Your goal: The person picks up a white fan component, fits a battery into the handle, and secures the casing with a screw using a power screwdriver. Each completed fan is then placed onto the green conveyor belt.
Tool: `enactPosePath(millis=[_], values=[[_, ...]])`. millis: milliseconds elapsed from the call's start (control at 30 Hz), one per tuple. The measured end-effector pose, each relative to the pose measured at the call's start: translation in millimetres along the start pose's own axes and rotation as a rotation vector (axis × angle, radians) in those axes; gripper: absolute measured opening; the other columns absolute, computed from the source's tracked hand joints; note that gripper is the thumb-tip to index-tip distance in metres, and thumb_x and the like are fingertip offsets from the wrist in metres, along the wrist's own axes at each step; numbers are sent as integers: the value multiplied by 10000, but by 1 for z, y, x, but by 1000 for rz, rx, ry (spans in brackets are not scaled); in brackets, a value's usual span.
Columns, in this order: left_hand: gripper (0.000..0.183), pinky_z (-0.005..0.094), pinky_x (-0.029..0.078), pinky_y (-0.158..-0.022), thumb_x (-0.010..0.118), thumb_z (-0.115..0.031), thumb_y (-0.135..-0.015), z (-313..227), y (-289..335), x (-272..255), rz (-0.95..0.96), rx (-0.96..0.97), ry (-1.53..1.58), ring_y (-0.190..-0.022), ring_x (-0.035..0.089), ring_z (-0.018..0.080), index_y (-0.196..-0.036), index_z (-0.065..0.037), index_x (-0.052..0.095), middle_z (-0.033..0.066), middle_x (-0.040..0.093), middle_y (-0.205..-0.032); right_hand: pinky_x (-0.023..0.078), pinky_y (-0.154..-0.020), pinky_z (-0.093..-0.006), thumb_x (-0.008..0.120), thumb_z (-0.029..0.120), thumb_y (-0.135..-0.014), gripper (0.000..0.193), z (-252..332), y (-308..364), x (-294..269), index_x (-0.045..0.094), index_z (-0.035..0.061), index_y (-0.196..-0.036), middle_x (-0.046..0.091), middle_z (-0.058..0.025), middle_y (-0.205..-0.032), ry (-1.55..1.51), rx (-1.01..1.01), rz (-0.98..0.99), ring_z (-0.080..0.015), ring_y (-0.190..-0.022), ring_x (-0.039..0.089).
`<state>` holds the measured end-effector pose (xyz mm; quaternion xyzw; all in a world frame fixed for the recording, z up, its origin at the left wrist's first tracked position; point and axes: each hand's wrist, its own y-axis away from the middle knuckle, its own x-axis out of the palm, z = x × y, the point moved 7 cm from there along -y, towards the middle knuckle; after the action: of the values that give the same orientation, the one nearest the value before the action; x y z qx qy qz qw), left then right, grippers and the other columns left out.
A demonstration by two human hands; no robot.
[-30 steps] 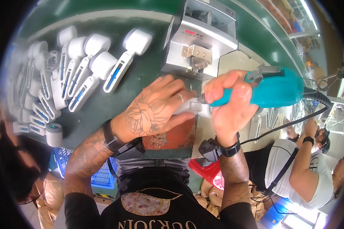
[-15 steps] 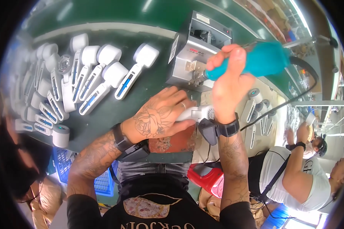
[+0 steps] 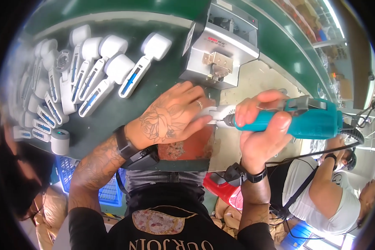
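My left hand is closed around a white handheld fan, lying sideways, its handle mostly hidden under my fingers. In my right hand is a teal electric screwdriver, held level with its tip pointing left. That tip meets the fan near the joint between handle and head; whether a screw is on it cannot be made out. A reddish-brown pad lies on the bench just below the fan.
Several white handheld fans lie on the green bench at left. A grey metal screw feeder stands beyond my hands. The screwdriver's black cord trails right. A blue crate sits below the bench; another person is at right.
My right hand has brought the screwdriver from the screw feeder down to the fan and turned it level. My left hand still holds the fan. The view has shifted slightly.
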<state>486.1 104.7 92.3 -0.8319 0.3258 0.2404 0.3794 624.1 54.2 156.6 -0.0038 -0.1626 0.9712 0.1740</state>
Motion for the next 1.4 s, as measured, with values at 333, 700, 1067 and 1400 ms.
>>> enactPosePath(millis=[333, 700, 1067, 1400], values=[[325, 408, 480, -815, 733, -165, -838, 0, 0, 1, -4, -50, 68, -853, 554, 315, -1127, -20, 701, 125, 631, -997, 435, -564, -345, 598, 566, -955, 593, -12, 8, -4, 507, -9, -1069, 499, -67, -672, 17, 2, 12, -186, -577, 502], [386, 424, 471, -828, 743, -162, -815, -5, -4, 7, 57, -57, 61, -905, 546, 330, -1177, -40, 689, 130, 602, -1015, 437, -514, -361, 624, 462, -966, 458, -16, 14, -2, 475, 29, -950, 500, -85, -665, -74, -61, 36, -197, -545, 491], [303, 389, 549, -837, 748, -176, -820, -38, 25, -9, -57, 253, -91, -1002, 654, 285, -1097, -84, 669, 103, 657, -1085, 315, -515, -260, 513, 496, -1008, 435, 18, 32, -27, 505, 63, -970, 399, 3, -640, -576, 37, -137, -90, -540, 369], [486, 285, 500, -916, 610, -209, -989, 84, 196, -241, -1115, -750, 187, -1116, 593, 156, -1408, 9, 496, 134, 598, -1301, 391, -517, -298, 551, 623, -946, 627, 16, 98, -60, 562, 5, -1047, 477, -69, -656, -311, -46, -153, -176, -529, 452]])
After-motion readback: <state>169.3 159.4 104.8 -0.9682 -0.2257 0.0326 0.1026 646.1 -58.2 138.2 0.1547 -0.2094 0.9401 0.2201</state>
